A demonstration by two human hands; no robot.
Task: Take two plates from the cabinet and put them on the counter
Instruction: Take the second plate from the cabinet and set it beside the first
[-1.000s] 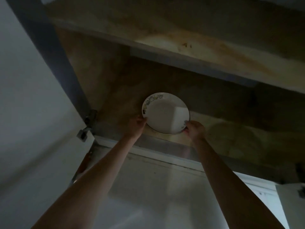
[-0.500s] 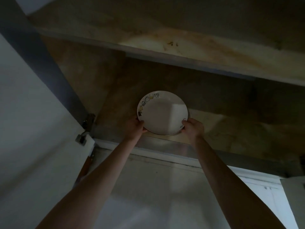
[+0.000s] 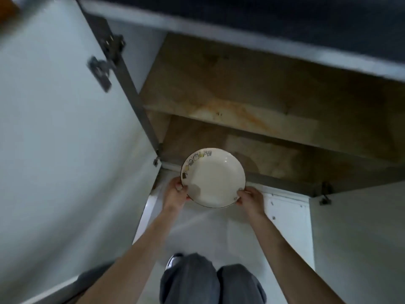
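Note:
A white plate (image 3: 213, 178) with a dark rim and small coloured drawings along its upper-left edge is held in front of the open cabinet (image 3: 252, 102), just out past its bottom front edge. My left hand (image 3: 175, 194) grips the plate's left rim and my right hand (image 3: 249, 199) grips its lower-right rim. The plate faces up, slightly tilted toward me. Whether a second plate lies under it cannot be told. The cabinet's wooden shelves show nothing else on them.
The cabinet's left door (image 3: 65, 128) stands wide open close to my left arm, with a metal hinge (image 3: 103, 69) on it. The right door (image 3: 359, 233) is open too. My knees in grey trousers (image 3: 208, 281) are below, over a pale floor.
The plate has come out of the lower shelf toward me and down, still held by both hands. The view has tilted down and brightened, so my knees and the floor now show.

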